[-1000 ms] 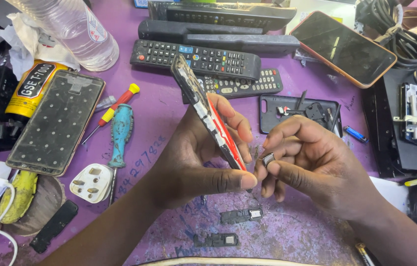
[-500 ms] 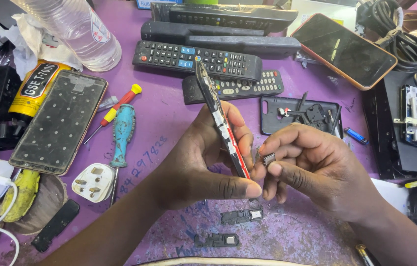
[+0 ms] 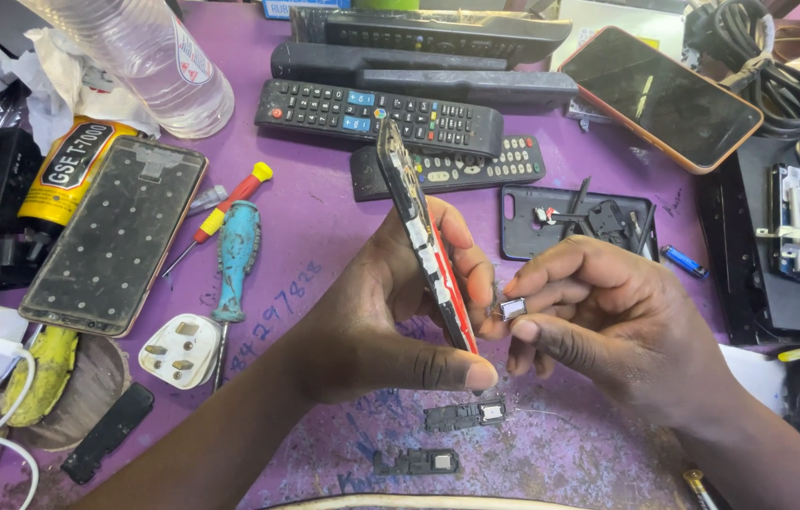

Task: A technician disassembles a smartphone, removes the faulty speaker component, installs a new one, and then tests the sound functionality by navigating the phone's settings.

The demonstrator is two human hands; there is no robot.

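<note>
phone frame held edge-on over a cluttered purple surface [image 3: 324,236]
left hand [image 3: 381,321] grips the opened phone [image 3: 423,246] upright, thumb under it; right hand [image 3: 607,326] pinches a small metal part [image 3: 513,308] just beside its lower edge.

- Purple counter [image 3: 324,227], scuffed and scribbled on.
- Three black remotes [image 3: 381,113] at the far edge.
- Clear bottle [image 3: 159,57], phone back panel [image 3: 112,236], blue screwdriver [image 3: 235,260], white plug [image 3: 178,351].
- Orange-edged phone [image 3: 659,94], two small black parts [image 3: 464,416] nearest.
</note>
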